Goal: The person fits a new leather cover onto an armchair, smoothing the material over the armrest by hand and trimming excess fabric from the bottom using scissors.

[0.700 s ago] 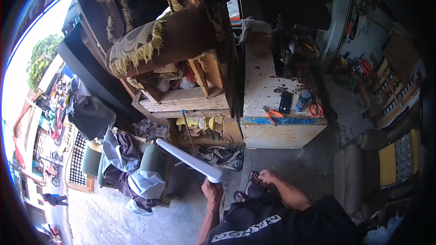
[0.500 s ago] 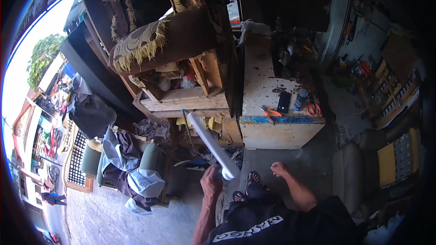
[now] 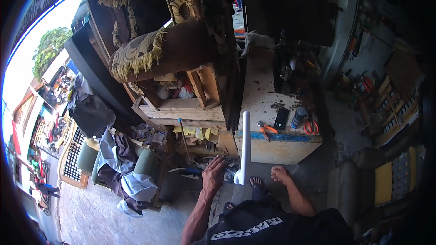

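Observation:
My left hand is closed around a short thin stem at the lower end of a long white bar with a rounded knob. The bar stands almost vertical in the picture, right of that hand. My right hand has its fingers curled in, a little right of the bar and apart from it; whatever it holds, if anything, is hidden. Below the hands show my sandalled feet.
A worn white bench carries orange-handled pliers, scissors, a phone and a can. Left of it stands wooden furniture with torn upholstery. Draped cloth lies on green cushions; an armchair is at right. A person is outside, left.
The white bar has swung from slanting up-left to nearly vertical, moving right. My left hand has moved up slightly and turned. My right hand has moved slightly right, fingers still curled.

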`<state>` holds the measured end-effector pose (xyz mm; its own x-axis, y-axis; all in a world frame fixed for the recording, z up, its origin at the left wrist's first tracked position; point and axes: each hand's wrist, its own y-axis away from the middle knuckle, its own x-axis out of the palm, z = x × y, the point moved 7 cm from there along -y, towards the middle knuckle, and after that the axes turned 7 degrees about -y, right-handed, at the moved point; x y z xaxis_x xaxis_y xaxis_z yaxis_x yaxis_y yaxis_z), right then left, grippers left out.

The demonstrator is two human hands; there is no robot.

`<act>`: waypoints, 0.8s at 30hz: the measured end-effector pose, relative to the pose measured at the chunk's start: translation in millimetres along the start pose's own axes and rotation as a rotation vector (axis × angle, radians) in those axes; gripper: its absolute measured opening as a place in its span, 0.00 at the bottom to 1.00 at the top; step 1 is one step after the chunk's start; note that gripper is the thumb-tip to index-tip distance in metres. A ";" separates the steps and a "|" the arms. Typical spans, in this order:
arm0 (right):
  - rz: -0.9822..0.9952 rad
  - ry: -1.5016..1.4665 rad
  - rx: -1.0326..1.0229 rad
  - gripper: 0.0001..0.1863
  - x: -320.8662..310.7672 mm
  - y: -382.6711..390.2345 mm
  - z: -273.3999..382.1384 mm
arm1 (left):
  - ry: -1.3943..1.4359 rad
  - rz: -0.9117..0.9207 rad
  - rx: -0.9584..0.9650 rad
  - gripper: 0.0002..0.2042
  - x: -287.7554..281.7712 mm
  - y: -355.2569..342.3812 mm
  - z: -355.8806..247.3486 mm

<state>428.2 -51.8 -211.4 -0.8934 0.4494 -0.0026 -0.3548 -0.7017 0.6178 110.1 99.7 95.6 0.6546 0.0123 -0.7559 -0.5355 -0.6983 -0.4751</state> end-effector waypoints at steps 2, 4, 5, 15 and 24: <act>0.010 0.023 -0.069 0.10 12.5 -2.4 86.2 | 0.005 -0.084 0.002 0.15 1.2 -19.9 3.7; -0.009 -0.044 -0.227 0.12 23.3 2.1 166.8 | 0.026 -0.100 -0.003 0.16 7.7 -39.1 2.1; 0.049 -0.088 -0.284 0.13 22.6 -5.9 195.8 | 0.053 -0.107 0.003 0.16 18.3 -51.8 1.1; 0.487 -0.102 -0.437 0.20 95.5 -0.3 333.1 | 0.155 -0.199 -0.088 0.15 33.7 -110.4 -18.3; 0.866 -0.219 -0.126 0.24 180.1 52.3 283.0 | -0.088 -0.180 0.041 0.13 29.5 -101.8 -6.6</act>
<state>326.8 148.9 43.0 -0.7941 -0.1784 0.5810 0.3787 -0.8929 0.2435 187.4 166.4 124.7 0.6938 0.1980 -0.6924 -0.4360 -0.6497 -0.6227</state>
